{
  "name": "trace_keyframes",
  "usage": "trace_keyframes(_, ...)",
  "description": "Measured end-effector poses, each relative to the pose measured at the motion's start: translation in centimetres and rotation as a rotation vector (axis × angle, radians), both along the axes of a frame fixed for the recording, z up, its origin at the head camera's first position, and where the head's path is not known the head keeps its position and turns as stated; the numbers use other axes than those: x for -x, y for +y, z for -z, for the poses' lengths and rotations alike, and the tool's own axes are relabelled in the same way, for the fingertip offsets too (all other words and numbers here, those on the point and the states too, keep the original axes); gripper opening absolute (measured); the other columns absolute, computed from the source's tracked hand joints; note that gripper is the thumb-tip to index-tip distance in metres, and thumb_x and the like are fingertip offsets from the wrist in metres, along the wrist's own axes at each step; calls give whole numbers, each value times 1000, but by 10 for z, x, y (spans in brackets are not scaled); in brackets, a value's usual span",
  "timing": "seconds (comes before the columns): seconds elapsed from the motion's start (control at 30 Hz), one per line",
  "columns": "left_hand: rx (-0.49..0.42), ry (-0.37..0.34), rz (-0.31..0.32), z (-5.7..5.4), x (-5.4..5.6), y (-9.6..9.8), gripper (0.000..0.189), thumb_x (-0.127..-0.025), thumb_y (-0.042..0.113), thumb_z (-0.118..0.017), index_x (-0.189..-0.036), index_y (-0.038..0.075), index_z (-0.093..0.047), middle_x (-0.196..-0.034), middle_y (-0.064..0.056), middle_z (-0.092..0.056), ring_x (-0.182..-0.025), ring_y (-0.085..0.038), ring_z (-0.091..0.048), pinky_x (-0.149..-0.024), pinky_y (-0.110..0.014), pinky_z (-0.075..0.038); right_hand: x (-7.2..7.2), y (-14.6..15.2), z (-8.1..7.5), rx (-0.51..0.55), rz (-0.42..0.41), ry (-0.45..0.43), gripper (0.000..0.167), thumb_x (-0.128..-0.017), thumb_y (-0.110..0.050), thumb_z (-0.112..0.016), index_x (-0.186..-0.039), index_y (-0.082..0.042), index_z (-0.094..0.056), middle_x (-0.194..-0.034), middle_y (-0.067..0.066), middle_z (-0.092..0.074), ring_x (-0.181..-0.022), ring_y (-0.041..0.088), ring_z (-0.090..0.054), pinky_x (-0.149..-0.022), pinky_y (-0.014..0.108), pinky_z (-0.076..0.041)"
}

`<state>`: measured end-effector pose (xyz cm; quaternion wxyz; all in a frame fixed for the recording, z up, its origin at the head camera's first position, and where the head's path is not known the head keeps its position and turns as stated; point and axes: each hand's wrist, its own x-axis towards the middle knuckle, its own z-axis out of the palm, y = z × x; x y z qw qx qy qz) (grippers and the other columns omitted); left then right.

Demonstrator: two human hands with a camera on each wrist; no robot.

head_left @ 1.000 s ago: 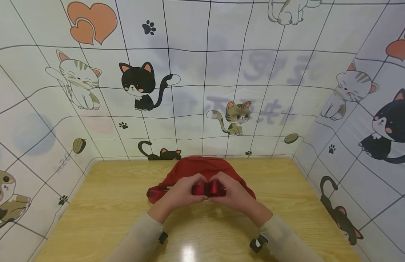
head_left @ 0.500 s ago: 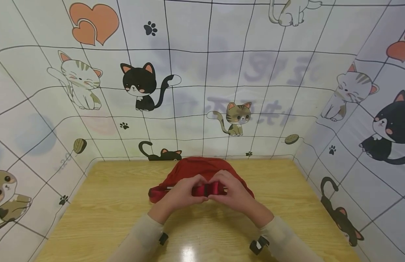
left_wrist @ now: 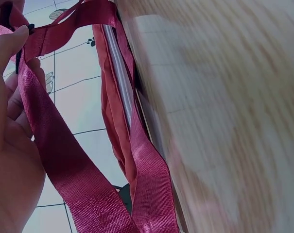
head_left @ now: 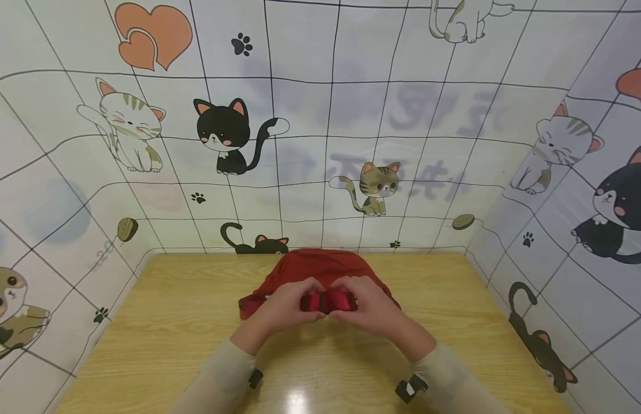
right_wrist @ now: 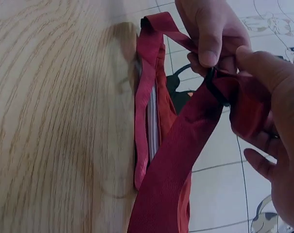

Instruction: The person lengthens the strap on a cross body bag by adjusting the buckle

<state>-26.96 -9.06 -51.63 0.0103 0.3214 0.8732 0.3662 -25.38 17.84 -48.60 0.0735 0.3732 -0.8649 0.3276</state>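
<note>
Backdrop: cat-printed sheeting point(head_left: 300, 115) stands behind and beside a pale wooden table point(head_left: 186, 310).
Head view, bag: we find the red bag point(head_left: 320, 267) at the table's far side, partly hidden by the two hands.
Head view, hands: left hand point(head_left: 284, 305) and right hand point(head_left: 369, 302) face each other, fingers curled, gripping a red strap point(head_left: 342, 301).
Head view, change: against the earlier pictures, the black buckle point(head_left: 321, 302) sits slightly nearer the left hand; from so small a shift we judge the strap work still under way.
Left wrist view: we see the left thumb and fingers pinching the strap at the buckle; a long loop hangs beside the bag's pale zip point(left_wrist: 120, 73).
Right wrist view: we see the right hand curled round a folded length, just beside the buckle.
</note>
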Motion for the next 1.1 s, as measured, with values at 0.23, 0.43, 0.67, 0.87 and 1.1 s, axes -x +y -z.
trace_keyframes(0.23,9,-20,4,-3,-3,0,43,-93,28,-94,-126,31,-66,-99,16,-69,-91,-8,-66,-81,-29,-58,-4,-14,-7,-256,77,133,43,-90,-35,-96,-124,-17,-77,-114,-4,-77,-104,15,-67,-94,41,-50)
trace_keyframes(0.43,-1,-9,-12,-2,-2,-5,43,-92,32,-94,-124,34,-66,-100,18,-69,-90,-6,-65,-80,-30,-57,-4,-10,-5,-159,103,78,40,-89,-34,-96,-124,-21,-79,-113,-10,-76,-101,11,-65,-89,36,-53)
trace_keyframes(0.67,3,3,-24,-2,-1,-12,43,-92,34,-94,-125,32,-66,-100,19,-70,-90,-6,-66,-82,-31,-57,-3,3,0,113,11,-26,39,-91,-22,-95,-125,-17,-74,-114,-7,-72,-102,13,-69,-85,34,-65)
trace_keyframes(0.87,17,12,-19,-3,-1,-11,43,-92,33,-94,-124,31,-67,-99,20,-71,-91,-5,-66,-84,-32,-56,-2,-4,-4,-51,45,17,46,-92,-33,-94,-129,-20,-71,-117,-9,-70,-100,12,-64,-84,34,-59)
trace_keyframes(1.1,17,4,-2,-6,-1,-7,43,-93,32,-94,-126,29,-67,-102,19,-71,-94,-5,-66,-85,-32,-57,-3,-20,-6,-301,124,114,40,-92,-36,-93,-125,-20,-76,-109,-8,-70,-93,13,-61,-82,36,-55)
